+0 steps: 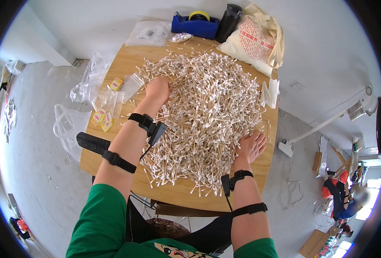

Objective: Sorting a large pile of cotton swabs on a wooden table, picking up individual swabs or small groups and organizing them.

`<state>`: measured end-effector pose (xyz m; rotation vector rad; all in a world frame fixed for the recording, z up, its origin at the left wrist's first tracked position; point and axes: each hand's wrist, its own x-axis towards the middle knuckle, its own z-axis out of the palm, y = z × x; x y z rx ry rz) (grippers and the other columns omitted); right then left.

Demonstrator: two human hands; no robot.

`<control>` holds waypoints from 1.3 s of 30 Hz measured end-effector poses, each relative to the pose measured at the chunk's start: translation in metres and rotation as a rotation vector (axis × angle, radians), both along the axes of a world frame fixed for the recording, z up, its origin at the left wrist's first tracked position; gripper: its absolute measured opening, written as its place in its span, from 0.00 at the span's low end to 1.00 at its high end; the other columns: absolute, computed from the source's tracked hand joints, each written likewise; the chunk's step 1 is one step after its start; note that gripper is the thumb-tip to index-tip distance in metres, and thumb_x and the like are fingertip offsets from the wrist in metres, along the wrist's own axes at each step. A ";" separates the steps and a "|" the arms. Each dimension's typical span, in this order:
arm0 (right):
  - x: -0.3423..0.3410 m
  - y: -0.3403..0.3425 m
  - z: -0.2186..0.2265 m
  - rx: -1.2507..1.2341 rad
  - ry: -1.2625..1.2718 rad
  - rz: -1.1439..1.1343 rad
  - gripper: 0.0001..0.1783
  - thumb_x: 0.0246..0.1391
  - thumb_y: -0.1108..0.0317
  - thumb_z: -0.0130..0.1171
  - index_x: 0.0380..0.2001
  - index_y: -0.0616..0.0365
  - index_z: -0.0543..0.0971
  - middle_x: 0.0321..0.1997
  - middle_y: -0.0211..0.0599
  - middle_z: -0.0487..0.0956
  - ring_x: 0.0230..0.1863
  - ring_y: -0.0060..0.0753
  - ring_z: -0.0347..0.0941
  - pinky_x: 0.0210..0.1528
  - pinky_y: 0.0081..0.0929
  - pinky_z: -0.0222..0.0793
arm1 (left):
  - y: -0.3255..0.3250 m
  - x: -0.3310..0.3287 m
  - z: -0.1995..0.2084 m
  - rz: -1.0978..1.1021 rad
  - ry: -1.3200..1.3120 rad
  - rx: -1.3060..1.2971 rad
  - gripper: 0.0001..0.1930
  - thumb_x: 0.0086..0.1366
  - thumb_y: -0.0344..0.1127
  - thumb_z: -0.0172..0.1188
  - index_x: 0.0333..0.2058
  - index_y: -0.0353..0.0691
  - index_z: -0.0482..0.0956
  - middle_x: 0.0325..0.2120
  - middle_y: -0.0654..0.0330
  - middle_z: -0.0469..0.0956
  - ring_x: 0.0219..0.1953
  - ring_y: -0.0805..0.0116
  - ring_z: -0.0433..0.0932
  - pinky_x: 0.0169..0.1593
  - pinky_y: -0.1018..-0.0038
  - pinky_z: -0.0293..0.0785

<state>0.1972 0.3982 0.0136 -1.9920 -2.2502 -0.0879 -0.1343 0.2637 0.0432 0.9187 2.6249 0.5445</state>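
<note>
Covering much of the round-edged wooden table (173,195), a heap of white-tipped swabs (207,107) lay in front of the person, densest in the middle, with a few strays scattered round its edges. The left hand (158,89) was at the heap's upper left side, its fingers curled in; whether they gripped any swabs could not be told. The right hand (250,146) rested at the lower right edge, open, its fingers extended away from the heap and nothing visible in its grasp. Black straps (119,161) circled both forearms, below green sleeves (100,215).

Along the far side stood a blue tape dispenser (195,28) with a yellow roll, a dark bottle (229,23) just beside it, and a cream tote (253,41) with red print. Clear bags (147,33) lay left of the dispenser. Small yellow packets (106,124) sat near the table's left edge, among more clear plastic. White tissue (271,93) lay at the right edge, below the tote.
</note>
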 end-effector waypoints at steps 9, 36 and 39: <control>0.002 -0.001 0.000 0.018 -0.006 0.006 0.28 0.57 0.58 0.47 0.60 0.56 0.62 0.68 0.40 0.58 0.71 0.44 0.47 0.69 0.47 0.42 | -0.011 0.009 -0.010 -0.062 0.326 0.071 0.07 0.56 0.33 0.58 0.31 0.36 0.78 0.39 0.50 0.76 0.43 0.50 0.76 0.44 0.61 0.73; -0.001 -0.002 0.006 0.003 0.033 0.010 0.28 0.57 0.58 0.47 0.59 0.59 0.62 0.67 0.40 0.58 0.71 0.43 0.47 0.69 0.47 0.42 | -0.018 -0.002 0.005 -0.472 0.526 -0.126 0.08 0.48 0.27 0.61 0.31 0.37 0.79 0.35 0.52 0.77 0.42 0.52 0.77 0.45 0.63 0.74; -0.001 -0.001 0.005 0.005 0.029 0.013 0.29 0.57 0.59 0.47 0.59 0.59 0.63 0.67 0.40 0.58 0.71 0.43 0.47 0.69 0.46 0.42 | -0.010 -0.012 0.010 -0.618 0.500 -0.153 0.05 0.51 0.29 0.58 0.28 0.36 0.79 0.30 0.50 0.77 0.37 0.50 0.77 0.40 0.61 0.74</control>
